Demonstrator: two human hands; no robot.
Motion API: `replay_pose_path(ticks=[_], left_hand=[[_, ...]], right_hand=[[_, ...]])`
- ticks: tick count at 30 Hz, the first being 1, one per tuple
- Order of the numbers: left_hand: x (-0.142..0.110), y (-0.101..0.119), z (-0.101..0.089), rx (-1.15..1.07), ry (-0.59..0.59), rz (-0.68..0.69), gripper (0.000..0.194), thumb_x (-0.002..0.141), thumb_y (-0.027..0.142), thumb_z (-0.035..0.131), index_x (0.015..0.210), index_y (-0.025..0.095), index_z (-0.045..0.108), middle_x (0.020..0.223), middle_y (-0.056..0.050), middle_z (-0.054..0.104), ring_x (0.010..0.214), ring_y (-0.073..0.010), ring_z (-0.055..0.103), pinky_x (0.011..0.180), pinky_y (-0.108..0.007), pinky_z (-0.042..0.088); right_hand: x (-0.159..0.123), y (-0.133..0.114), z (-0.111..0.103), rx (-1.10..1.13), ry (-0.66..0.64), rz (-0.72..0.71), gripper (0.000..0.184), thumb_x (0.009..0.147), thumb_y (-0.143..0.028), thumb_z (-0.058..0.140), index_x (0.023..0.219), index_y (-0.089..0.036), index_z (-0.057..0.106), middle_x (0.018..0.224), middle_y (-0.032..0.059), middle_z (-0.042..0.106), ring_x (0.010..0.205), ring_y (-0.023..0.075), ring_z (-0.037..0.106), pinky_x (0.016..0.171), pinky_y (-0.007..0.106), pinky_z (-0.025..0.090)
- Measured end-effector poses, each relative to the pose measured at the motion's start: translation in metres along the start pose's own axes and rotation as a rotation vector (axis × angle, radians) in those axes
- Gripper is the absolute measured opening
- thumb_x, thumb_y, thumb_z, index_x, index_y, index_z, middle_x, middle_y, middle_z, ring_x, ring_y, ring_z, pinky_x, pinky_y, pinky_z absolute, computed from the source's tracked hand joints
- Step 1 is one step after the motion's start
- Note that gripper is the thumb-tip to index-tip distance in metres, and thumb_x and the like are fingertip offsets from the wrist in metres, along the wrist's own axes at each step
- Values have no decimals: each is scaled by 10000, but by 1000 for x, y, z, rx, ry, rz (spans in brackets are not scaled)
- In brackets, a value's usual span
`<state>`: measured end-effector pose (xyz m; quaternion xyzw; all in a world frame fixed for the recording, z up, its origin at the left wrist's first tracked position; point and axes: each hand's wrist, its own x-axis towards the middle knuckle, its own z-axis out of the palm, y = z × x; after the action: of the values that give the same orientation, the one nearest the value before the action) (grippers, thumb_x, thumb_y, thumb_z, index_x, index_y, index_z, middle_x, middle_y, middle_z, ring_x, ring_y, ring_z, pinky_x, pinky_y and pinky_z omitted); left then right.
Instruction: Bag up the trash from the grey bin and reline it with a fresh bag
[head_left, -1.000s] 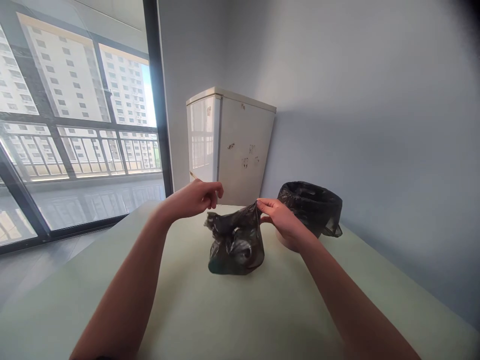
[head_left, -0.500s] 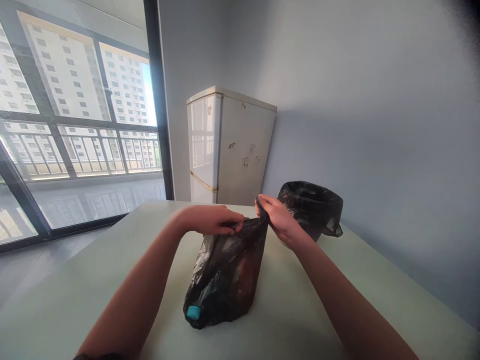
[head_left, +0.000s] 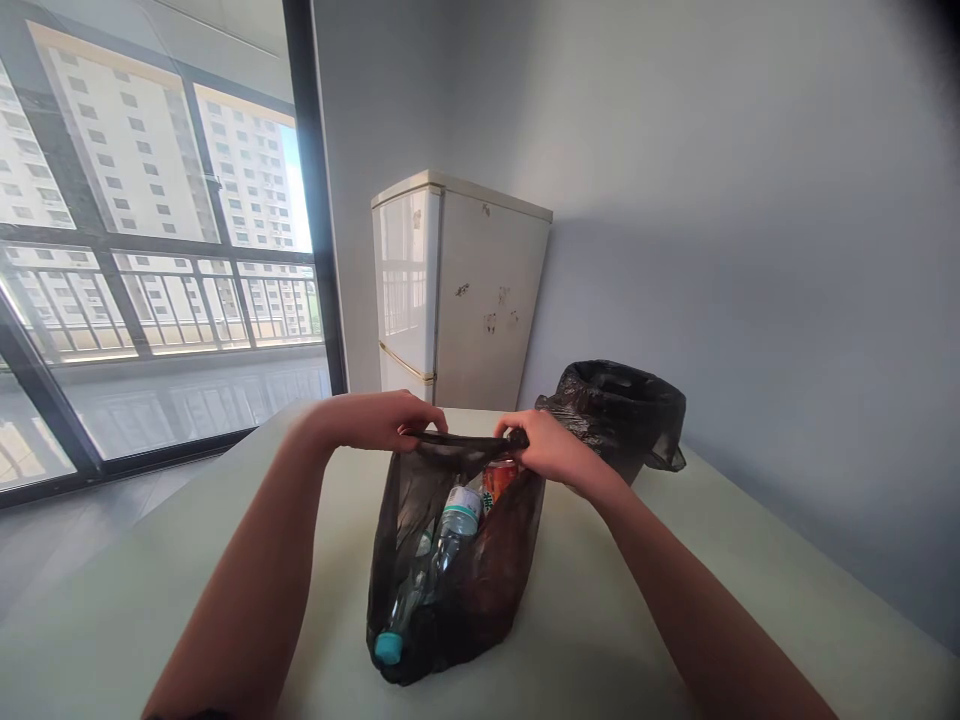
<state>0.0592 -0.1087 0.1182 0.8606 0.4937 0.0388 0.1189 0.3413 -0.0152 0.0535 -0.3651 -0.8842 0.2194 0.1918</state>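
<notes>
A thin black plastic bag rests on the pale table, its mouth stretched between my hands. My left hand pinches the rim on the left. On the right, my right hand grips a bunched part of the rim. Through the bag a clear plastic bottle shows, lying slanted with its turquoise cap at the near left corner. A red can lies beside it near the mouth. Other contents are hard to make out through the dark plastic.
Behind my right hand stands a bin lined with a black bag, close to the grey wall. A white fridge is beyond the table. Glass sliding doors are at the left.
My hands have moved apart, the left one to the left, the right one slightly down. The bag's twisted, gathered top is now spread wide, exposing the bottle and the can.
</notes>
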Motion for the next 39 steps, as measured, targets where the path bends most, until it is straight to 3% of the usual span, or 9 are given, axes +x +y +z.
replay_pose_path(ticks=[3, 8, 13, 18, 22, 28, 33, 36, 39], left_hand=[[-4, -7, -1, 9, 26, -24, 449, 828, 131, 585, 1228, 284, 721, 992, -48, 693, 984, -225, 634, 798, -289, 462], [-11, -16, -5, -13, 43, -19, 414, 836, 155, 565, 1206, 257, 720, 890, -32, 659, 814, -195, 624, 729, -288, 454], [-15, -28, -6, 30, 67, -116, 421, 843, 170, 556, 1227, 262, 702, 994, -54, 682, 872, -210, 638, 761, -307, 471], [-11, -48, -2, 60, 101, -190, 428, 840, 170, 551, 1232, 276, 689, 1148, -63, 695, 958, -217, 644, 810, -313, 485], [0, -63, 3, 152, 248, -190, 404, 842, 151, 523, 1203, 252, 675, 1142, -71, 693, 974, -230, 636, 793, -324, 469], [7, -69, 8, 212, 297, -318, 407, 833, 153, 526, 1209, 231, 661, 1105, -92, 694, 933, -242, 639, 723, -318, 459], [6, -54, 10, 72, 117, -203, 395, 873, 246, 593, 1265, 254, 641, 1204, -80, 691, 1044, -235, 649, 839, -315, 496], [6, -41, 9, 33, 107, -122, 429, 904, 256, 588, 1333, 266, 603, 1286, -71, 669, 1104, -225, 634, 880, -306, 488], [6, -29, 7, 21, 111, -77, 405, 926, 250, 574, 1330, 256, 603, 1307, -66, 662, 1096, -213, 635, 884, -299, 481]], right_hand=[[2, 6, 0, -132, 38, 13, 273, 698, -37, 601, 851, -216, 739, 743, 17, 700, 677, 166, 613, 604, 255, 344], [0, 7, -1, -290, 22, 63, 216, 707, -27, 598, 770, -206, 700, 742, 51, 716, 683, 191, 641, 611, 276, 330], [-3, 14, -4, -521, -27, 170, 392, 678, 75, 581, 892, -211, 742, 926, 98, 760, 832, 228, 704, 621, 280, 335], [-2, 24, -8, -581, 6, 261, 327, 733, 44, 594, 911, -187, 741, 997, 133, 755, 858, 246, 713, 641, 286, 364], [0, 22, -6, -609, 128, 293, 333, 818, -5, 566, 1063, -182, 706, 1094, 162, 733, 897, 260, 711, 660, 298, 376], [-2, 18, 0, -574, 60, 226, 215, 812, -67, 637, 977, -193, 691, 930, 108, 716, 812, 244, 683, 629, 303, 361], [-5, 2, 7, -544, 158, -129, 400, 876, -63, 599, 1258, -181, 602, 1179, 132, 615, 1034, 247, 604, 811, 312, 447], [-4, -11, 18, -533, 168, -499, 297, 925, -31, 510, 1155, -178, 628, 1149, 119, 591, 1029, 234, 550, 882, 334, 454], [0, -14, 32, -502, 13, -683, 203, 917, -32, 550, 1003, -189, 646, 1059, 80, 615, 957, 210, 546, 825, 316, 458]])
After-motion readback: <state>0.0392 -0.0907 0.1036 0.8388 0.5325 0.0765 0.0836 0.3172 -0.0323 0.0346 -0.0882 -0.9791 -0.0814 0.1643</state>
